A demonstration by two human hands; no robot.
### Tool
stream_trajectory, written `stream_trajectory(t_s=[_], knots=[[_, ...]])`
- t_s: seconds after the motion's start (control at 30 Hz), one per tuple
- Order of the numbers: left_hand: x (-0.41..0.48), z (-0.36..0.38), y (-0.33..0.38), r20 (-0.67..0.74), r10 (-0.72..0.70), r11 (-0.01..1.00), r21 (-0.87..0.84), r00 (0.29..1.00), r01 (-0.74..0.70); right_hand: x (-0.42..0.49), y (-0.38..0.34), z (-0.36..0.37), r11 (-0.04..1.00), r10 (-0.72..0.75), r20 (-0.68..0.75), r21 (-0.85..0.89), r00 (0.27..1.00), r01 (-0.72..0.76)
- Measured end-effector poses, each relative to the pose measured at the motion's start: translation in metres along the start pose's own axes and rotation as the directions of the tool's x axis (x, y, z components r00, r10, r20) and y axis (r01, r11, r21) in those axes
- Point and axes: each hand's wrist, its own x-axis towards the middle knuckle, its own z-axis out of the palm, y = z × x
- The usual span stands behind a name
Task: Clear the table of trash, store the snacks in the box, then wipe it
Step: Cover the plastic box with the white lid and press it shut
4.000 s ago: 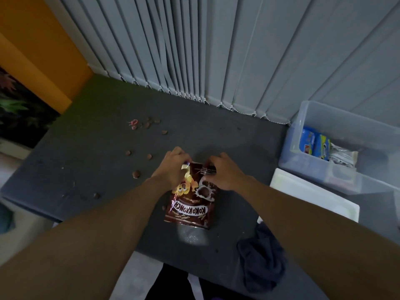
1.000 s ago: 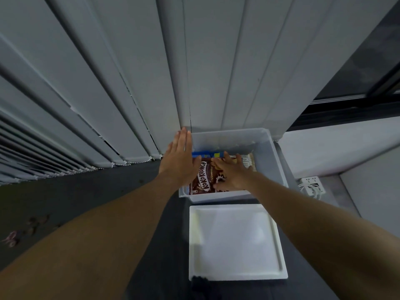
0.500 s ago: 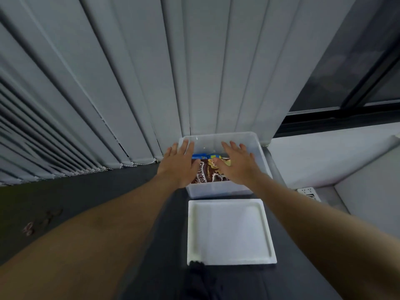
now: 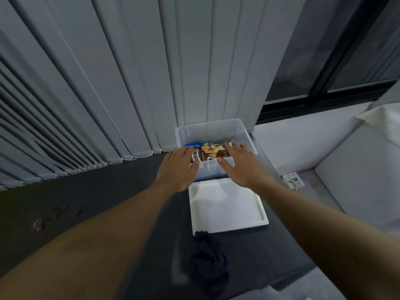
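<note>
Left hand [image 4: 177, 168] and right hand [image 4: 240, 166] are extending flat, fingers straight and spread, gripping nothing, flanking snack bag [image 4: 208, 153] in box [image 4: 247, 136]; contact unclear.

The left hand [image 4: 177, 168] and right hand [image 4: 241, 167] reach side by side toward 12 o'clock, palms down, fingers straight and slightly spread, thumbs pointing toward each other.
</note>
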Motion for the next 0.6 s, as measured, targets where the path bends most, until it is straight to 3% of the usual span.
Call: stream_trajectory(t_s=[0.23,0.4,0.6], knots=[[-0.045,0.044,0.006,0.014,0.048,0.987,-0.152,0.999,-0.045,-0.055,0.017,0.038,0.996,0.072,-0.015,0.044,0.997,-0.072],[-0.051,0.092,0.000,0.291,-0.068,0.987,-0.123,0.954,0.108,-0.080,0.046,0.066,0.982,0.190,0.118,-0.035,0.975,-0.187],[-0.048,0.134,0.001,0.528,-0.242,0.950,-0.043,0.814,0.310,-0.088,0.075,0.100,0.901,0.430,0.308,-0.091,0.849,-0.424]])
